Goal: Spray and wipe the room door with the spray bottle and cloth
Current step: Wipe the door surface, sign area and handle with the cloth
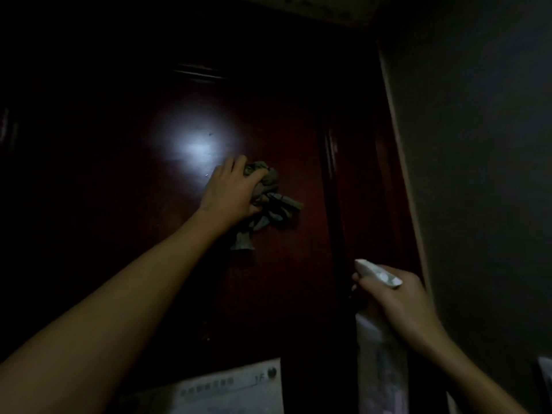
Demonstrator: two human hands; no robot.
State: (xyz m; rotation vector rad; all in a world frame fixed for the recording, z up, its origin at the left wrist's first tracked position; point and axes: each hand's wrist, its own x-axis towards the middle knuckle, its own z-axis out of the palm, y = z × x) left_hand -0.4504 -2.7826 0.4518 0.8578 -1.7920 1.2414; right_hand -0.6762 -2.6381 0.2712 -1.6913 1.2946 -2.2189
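Note:
A dark red-brown wooden door (pixel 119 204) fills the view in dim light, with a bright glare spot on its panel. My left hand (pixel 230 189) presses a crumpled grey-green cloth (pixel 268 201) flat against the door, just right of the glare. Loose ends of the cloth hang below the hand. My right hand (pixel 394 297) is lower right, near the door's edge, and grips a white spray bottle (pixel 378 342) by the neck. The bottle's nozzle (pixel 363 264) points up and left toward the door.
A white printed paper sheet (pixel 233 389) is stuck on the door's lower part. The door frame (pixel 397 138) and a grey wall (pixel 484 162) close off the right side. A raised vertical moulding (pixel 331 162) runs down the door right of the cloth.

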